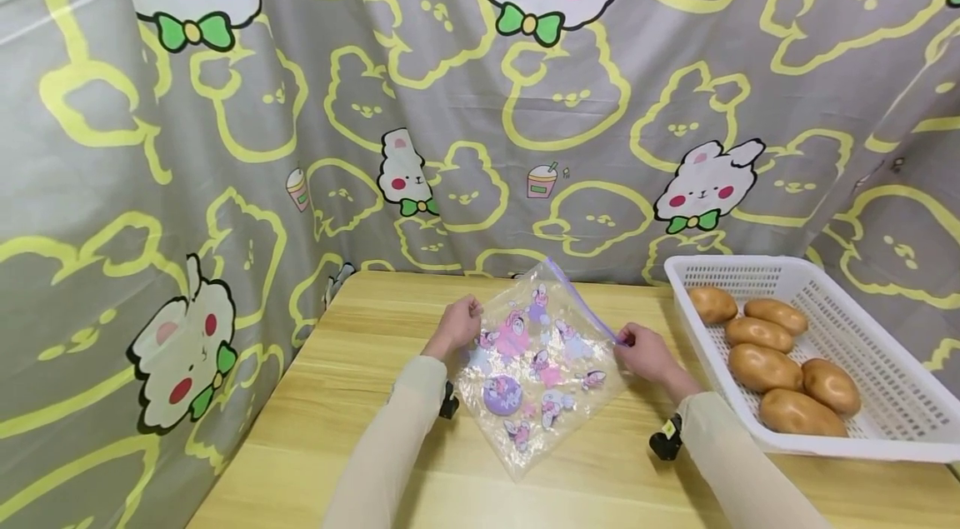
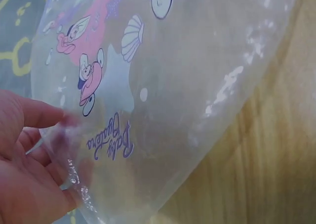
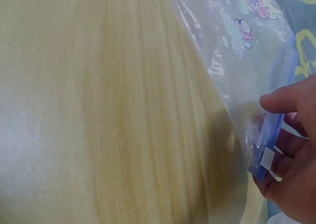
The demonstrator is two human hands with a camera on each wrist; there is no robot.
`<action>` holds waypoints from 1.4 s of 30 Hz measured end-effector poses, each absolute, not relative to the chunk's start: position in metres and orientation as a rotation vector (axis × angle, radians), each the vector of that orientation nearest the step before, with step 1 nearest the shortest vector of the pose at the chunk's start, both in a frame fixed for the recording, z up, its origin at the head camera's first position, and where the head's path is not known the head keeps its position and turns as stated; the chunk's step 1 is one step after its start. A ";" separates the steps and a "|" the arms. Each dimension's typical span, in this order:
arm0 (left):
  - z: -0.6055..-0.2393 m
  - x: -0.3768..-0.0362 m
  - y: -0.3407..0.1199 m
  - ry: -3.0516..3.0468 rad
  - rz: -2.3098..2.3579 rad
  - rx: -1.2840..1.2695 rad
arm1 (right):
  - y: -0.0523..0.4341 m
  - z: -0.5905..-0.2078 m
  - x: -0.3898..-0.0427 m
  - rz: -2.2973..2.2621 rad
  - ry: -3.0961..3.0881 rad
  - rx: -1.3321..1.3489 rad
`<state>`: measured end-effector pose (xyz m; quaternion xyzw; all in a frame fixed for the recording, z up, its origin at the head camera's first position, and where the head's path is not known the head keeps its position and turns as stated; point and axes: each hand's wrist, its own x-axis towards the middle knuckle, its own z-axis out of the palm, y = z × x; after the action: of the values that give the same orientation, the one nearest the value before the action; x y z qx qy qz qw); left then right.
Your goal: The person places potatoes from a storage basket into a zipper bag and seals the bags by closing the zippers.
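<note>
Item 1, nearest me: my two forearms in pale sleeves reach forward over the wooden table (image 1: 360, 396), each with a dark wrist camera strapped below.

Item 2: my left hand (image 1: 457, 322). Fingers curled, thumb over them, pinching the left corner of the zip bag (image 1: 536, 358). In the left wrist view the fingers (image 2: 34, 116) press the clear film from behind and it bulges away from the palm.

Item 3: my right hand (image 1: 647, 351). Knuckles up, fingers folded in, pinching the end of the bag's blue zip strip (image 3: 269, 140) between thumb and forefinger. The right wrist view shows the strip held close against the fingertips.

Item 4: the zip bag. Clear plastic, printed with pink and purple cartoon figures, stretched between both hands at the middle of the table. Its lower corner lies on the wood towards the near edge; the zip edge rises to a far corner lifted off the surface.

Item 5: white basket (image 1: 885, 421), at the table's right edge, well apart from the bag.

Item 6: potatoes (image 1: 763, 366), five brown ones, lying together in the basket.

Item 7, farthest: grey curtain (image 1: 480, 96) with rabbit print, behind the far edge.
</note>
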<state>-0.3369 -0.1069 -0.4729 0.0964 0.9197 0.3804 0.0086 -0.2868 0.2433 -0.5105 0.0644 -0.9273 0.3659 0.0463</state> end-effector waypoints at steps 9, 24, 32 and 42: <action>-0.462 -0.340 -0.109 2.922 1.347 0.408 | 0.237 -0.502 -0.280 1.330 -2.691 0.165; -0.454 -0.345 -0.112 3.015 1.405 0.412 | 0.231 -0.487 -0.261 1.815 -2.663 0.346; -0.448 -0.349 -0.111 3.072 1.322 0.351 | 0.218 -0.479 -0.249 1.822 -2.564 0.378; -0.422 -0.331 -0.072 2.966 1.322 0.406 | 0.206 -0.484 -0.238 1.344 -2.525 0.415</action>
<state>-0.3313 -0.0720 -0.4217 0.1238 0.9044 0.4030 -0.0653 -0.2376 0.2060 -0.4842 0.1426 -0.8666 0.4615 0.1253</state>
